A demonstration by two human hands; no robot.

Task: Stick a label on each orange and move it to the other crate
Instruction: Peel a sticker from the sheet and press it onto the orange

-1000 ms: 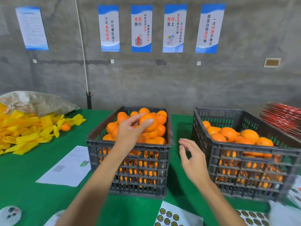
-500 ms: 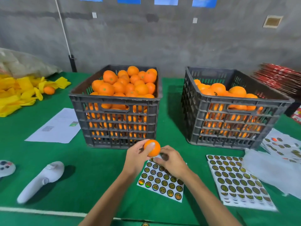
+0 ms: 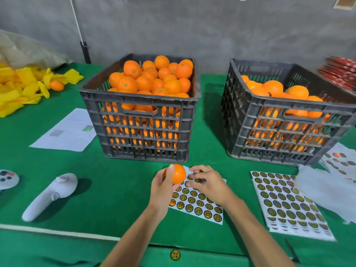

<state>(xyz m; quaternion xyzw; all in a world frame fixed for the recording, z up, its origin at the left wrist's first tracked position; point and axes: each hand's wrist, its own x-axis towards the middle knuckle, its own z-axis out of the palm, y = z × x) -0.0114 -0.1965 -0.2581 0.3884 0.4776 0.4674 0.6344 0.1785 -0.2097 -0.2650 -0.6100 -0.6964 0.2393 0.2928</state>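
Observation:
My left hand [image 3: 162, 185] grips an orange [image 3: 178, 173] just above a sheet of round gold labels [image 3: 198, 206] on the green table. My right hand [image 3: 207, 183] lies on the top of that sheet with its fingers curled down onto the labels; what the fingertips hold is hidden. Behind the hands stands a dark crate [image 3: 141, 122] heaped with oranges. To the right, a second dark crate [image 3: 285, 130] holds oranges up to about its rim.
A fuller label sheet [image 3: 289, 205] lies at the right, with clear film and another sheet [image 3: 341, 160] beyond it. A white handheld device [image 3: 50, 195] and a printed paper [image 3: 67, 130] lie at the left. Yellow wrappers with one loose orange [image 3: 56, 85] sit far left.
My left hand took an orange from the left crate and brought it down to the label sheet. My right hand dropped onto the sheet. The view tilted downward.

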